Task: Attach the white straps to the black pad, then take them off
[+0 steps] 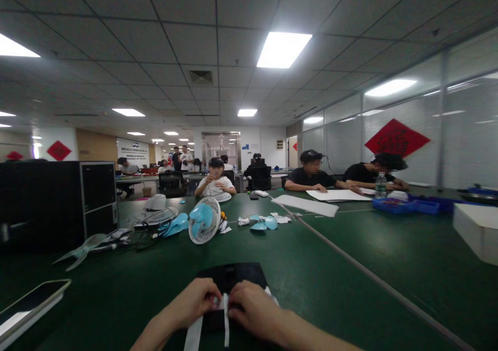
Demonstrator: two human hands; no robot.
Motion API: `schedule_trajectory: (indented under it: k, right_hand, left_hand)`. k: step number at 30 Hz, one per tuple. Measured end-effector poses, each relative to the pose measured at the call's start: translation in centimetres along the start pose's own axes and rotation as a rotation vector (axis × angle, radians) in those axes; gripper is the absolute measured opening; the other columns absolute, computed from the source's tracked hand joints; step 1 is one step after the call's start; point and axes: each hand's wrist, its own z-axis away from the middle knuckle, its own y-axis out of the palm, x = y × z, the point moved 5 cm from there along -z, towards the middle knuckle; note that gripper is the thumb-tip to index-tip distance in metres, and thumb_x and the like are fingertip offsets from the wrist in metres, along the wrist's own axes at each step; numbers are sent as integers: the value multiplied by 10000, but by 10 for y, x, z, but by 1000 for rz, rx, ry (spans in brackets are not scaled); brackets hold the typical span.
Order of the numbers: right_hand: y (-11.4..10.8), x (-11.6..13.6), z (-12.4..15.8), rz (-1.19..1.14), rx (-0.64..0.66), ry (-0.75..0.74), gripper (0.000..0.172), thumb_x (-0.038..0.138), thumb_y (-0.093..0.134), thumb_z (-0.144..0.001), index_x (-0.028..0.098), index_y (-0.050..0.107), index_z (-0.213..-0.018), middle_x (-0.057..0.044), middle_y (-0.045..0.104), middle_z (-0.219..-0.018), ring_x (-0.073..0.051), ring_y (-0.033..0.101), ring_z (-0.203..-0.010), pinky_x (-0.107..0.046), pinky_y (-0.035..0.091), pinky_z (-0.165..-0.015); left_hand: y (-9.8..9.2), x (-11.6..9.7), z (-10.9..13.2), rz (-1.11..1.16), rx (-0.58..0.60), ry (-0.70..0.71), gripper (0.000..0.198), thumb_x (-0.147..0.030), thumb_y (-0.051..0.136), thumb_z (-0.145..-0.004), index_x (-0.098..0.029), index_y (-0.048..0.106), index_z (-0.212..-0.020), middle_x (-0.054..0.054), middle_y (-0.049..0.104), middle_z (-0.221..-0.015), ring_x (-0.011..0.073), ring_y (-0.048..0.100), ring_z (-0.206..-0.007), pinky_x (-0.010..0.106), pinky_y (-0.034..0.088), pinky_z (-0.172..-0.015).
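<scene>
My left hand and my right hand meet at the bottom middle of the view, fingers curled. Both pinch a narrow white strip that runs down toward me. A second white strip hangs beside it on the left. Under the hands lies a flat black object on the green table. What the strips belong to is hidden by my hands.
A phone lies at the near left edge. Small fans and loose blue fan blades sit mid-table with cables, beside a black computer case. A white box stands at right. Several people sit at the far side.
</scene>
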Motion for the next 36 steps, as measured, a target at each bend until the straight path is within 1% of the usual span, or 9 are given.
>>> schedule_trajectory:
  k: [3,5,10,13,16,19,24,31,36]
  right_hand:
    - [-14,-18,4,-58,-38,68,205,247,549,-839,184,709,-951,-43,693,-931,-171,610,-861,-245,437,-790]
    - [-21,-30,9,-88,-55,98,201,207,558,-823,184,718,-942,-36,691,-918,-157,611,-832,-231,442,-756]
    - [-35,-47,30,-131,-23,62,244,96,534,-800,200,737,-889,-31,679,-954,-150,603,-892,-229,443,-810]
    - [-40,-51,44,-148,-51,51,244,114,537,-819,217,736,-914,-32,664,-1008,-154,597,-927,-242,442,-835]
    - [-40,-54,50,-157,-97,66,238,118,542,-821,223,735,-912,-30,661,-1015,-159,593,-948,-250,440,-846]
    - [-35,-58,51,-162,-112,83,238,127,540,-828,229,735,-919,-30,660,-1038,-163,591,-969,-257,438,-856]
    - [-34,-60,50,-171,-120,86,224,132,562,-817,222,742,-916,-30,677,-1018,-164,604,-950,-255,437,-857]
    - [-43,-52,51,-200,-114,96,234,120,556,-803,215,748,-900,-35,692,-1010,-164,619,-931,-255,437,-856]
    - [-41,-58,52,-209,-133,117,195,153,577,-799,210,752,-864,-40,693,-980,-164,621,-915,-252,442,-844]
  left_hand:
    - [-2,-1,1,25,2,-27,216,-195,527,-733,-211,673,-892,-15,614,-831,129,535,-737,204,369,-633]
    - [-3,-3,3,56,20,-28,205,-176,515,-730,-198,655,-878,-14,614,-827,129,539,-740,203,376,-634]
    - [-6,-5,7,51,68,-79,167,-177,494,-756,-200,624,-857,-4,608,-895,149,547,-803,223,393,-673]
    - [-9,-3,10,25,79,-109,150,-190,497,-764,-200,614,-857,1,593,-904,155,537,-807,234,393,-676]
    - [-14,3,13,-20,90,-119,136,-240,518,-778,-204,611,-871,6,571,-936,158,515,-832,244,393,-706]
    - [-17,11,16,-62,129,-124,148,-282,543,-782,-218,603,-901,-1,549,-968,157,493,-867,247,389,-743]
    - [-18,19,17,-57,168,-114,162,-256,544,-782,-231,586,-936,-10,528,-982,151,493,-888,244,389,-768]
    - [-22,20,19,-8,181,-150,190,-220,552,-746,-222,594,-931,-7,533,-990,158,495,-907,251,393,-776]
    - [-23,22,20,-9,190,-141,200,-224,561,-723,-224,601,-919,-10,533,-981,157,494,-910,245,392,-785]
